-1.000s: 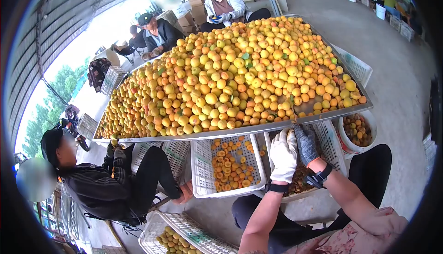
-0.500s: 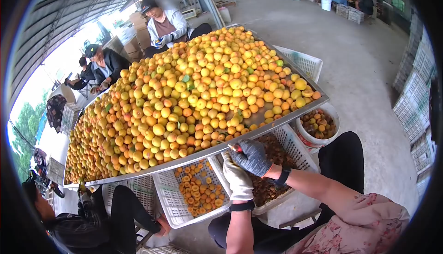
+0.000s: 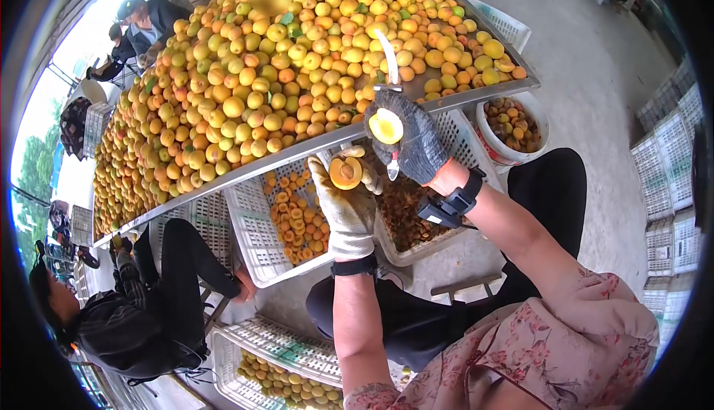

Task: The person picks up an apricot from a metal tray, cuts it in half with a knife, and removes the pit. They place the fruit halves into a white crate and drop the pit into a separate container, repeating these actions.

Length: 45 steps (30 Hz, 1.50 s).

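My left hand [image 3: 348,205], in a white knit glove, is closed round an apricot half [image 3: 346,173] with its cut face up and a brownish centre. Just above and to the right, my right hand [image 3: 416,138] wears a grey glove. It grips another apricot half [image 3: 386,126], pale cut face showing, together with a curved knife [image 3: 388,56] whose blade points up over the fruit pile. Both hands are at the near edge of a metal-rimmed table [image 3: 297,144] heaped with whole apricots [image 3: 245,90]. The two halves are apart.
Below the table edge, one white crate [image 3: 251,242] holds apricot halves and another [image 3: 446,242] dark brown scraps. A white bucket [image 3: 487,138] of fruit stands at right. A person [image 3: 126,321] sits at left, another [image 3: 149,27] across. Stacked crates [image 3: 662,172] line the right side.
My hands have separated, and a cut apricot half now shows in each. The knife blade now points up from my right hand. The view has tilted down, showing a fruit crate near my legs.
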Each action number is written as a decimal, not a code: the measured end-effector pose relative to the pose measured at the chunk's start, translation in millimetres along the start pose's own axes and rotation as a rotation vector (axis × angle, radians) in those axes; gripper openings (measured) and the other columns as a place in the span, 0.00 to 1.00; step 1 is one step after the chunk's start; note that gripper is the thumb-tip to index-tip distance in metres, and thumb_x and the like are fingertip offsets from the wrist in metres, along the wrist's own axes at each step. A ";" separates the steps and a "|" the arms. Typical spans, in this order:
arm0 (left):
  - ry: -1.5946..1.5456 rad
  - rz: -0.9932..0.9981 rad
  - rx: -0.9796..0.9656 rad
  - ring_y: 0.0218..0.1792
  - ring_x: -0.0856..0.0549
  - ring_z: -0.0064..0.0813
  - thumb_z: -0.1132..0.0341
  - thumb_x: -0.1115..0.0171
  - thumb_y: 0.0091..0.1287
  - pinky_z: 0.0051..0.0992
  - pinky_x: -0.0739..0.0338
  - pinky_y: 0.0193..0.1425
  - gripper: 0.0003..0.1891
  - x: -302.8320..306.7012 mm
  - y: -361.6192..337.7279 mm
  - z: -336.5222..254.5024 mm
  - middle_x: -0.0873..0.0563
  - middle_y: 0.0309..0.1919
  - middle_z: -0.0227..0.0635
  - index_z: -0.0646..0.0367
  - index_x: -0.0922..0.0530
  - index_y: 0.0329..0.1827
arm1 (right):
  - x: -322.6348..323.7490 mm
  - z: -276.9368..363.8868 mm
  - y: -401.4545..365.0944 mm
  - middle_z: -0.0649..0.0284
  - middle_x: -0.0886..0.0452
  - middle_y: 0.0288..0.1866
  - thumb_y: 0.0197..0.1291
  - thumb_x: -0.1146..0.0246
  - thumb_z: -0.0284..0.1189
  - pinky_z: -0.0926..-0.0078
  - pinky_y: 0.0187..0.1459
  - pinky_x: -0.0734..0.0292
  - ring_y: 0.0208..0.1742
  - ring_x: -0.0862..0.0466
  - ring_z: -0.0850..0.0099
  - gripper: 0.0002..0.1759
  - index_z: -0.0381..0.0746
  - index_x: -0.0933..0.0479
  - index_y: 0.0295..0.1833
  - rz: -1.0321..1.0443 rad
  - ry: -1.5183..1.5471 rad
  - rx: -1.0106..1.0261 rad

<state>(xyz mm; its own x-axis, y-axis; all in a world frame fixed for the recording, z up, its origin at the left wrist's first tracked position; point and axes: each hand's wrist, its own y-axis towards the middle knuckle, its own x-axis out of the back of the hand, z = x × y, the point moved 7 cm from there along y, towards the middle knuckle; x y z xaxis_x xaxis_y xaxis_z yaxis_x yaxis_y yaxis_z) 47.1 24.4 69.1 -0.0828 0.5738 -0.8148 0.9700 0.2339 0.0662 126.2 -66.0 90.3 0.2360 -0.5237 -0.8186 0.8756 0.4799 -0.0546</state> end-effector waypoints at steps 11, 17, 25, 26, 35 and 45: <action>-0.004 -0.142 0.037 0.18 0.23 0.30 0.50 0.57 0.73 0.26 0.30 0.19 0.17 9.1 -12.3 9.0 0.19 0.30 0.32 0.52 0.26 0.44 | -35.8 -1.0 3.5 0.62 0.21 0.46 0.70 0.48 0.34 0.75 0.49 0.21 0.48 0.19 0.71 0.16 0.37 0.26 0.56 0.090 -0.226 0.340; -0.031 -0.297 0.027 0.18 0.23 0.25 0.51 0.57 0.73 0.23 0.34 0.14 0.14 10.5 -6.3 22.0 0.21 0.29 0.26 0.48 0.27 0.44 | -36.5 -0.7 3.0 0.59 0.20 0.49 0.70 0.48 0.36 0.70 0.51 0.21 0.49 0.19 0.67 0.20 0.33 0.28 0.58 0.526 0.228 0.343; 0.040 -0.267 -0.100 0.48 0.19 0.26 0.52 0.56 0.75 0.29 0.23 0.54 0.18 9.4 -0.9 29.4 0.20 0.46 0.34 0.57 0.27 0.52 | -23.0 4.8 9.5 0.63 0.20 0.46 0.70 0.47 0.37 0.73 0.45 0.20 0.46 0.19 0.69 0.17 0.36 0.26 0.54 0.467 0.404 0.357; -0.081 0.011 -0.035 0.49 0.19 0.26 0.52 0.56 0.75 0.29 0.23 0.55 0.19 20.1 6.5 36.6 0.20 0.46 0.34 0.58 0.28 0.54 | -19.3 4.8 8.9 0.63 0.20 0.46 0.70 0.47 0.37 0.73 0.45 0.20 0.46 0.19 0.69 0.17 0.36 0.26 0.54 0.460 0.407 0.357; 0.191 -0.320 -0.066 0.18 0.27 0.15 0.53 0.54 0.75 0.16 0.32 0.20 0.14 -3.5 10.4 46.2 0.24 0.26 0.24 0.53 0.27 0.41 | 11.7 15.7 19.4 0.69 0.23 0.42 0.70 0.49 0.37 0.72 0.44 0.22 0.44 0.21 0.75 0.14 0.40 0.27 0.53 0.219 0.256 0.338; 0.351 -0.415 -0.177 0.11 0.38 0.13 0.51 0.51 0.73 0.16 0.48 0.11 0.14 -2.2 16.7 46.6 0.30 0.19 0.21 0.50 0.29 0.35 | 50.4 -0.7 16.6 0.69 0.24 0.37 0.61 0.41 0.49 0.73 0.34 0.25 0.35 0.21 0.73 0.15 0.54 0.27 0.48 -0.386 0.327 -0.060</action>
<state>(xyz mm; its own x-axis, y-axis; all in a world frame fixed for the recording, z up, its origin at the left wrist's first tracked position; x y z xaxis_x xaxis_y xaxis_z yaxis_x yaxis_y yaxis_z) 74.1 -9.5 45.2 -0.5490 0.6250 -0.5550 0.7894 0.6059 -0.0984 152.4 -83.9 47.7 -0.2527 -0.4278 -0.8678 0.8449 0.3396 -0.4134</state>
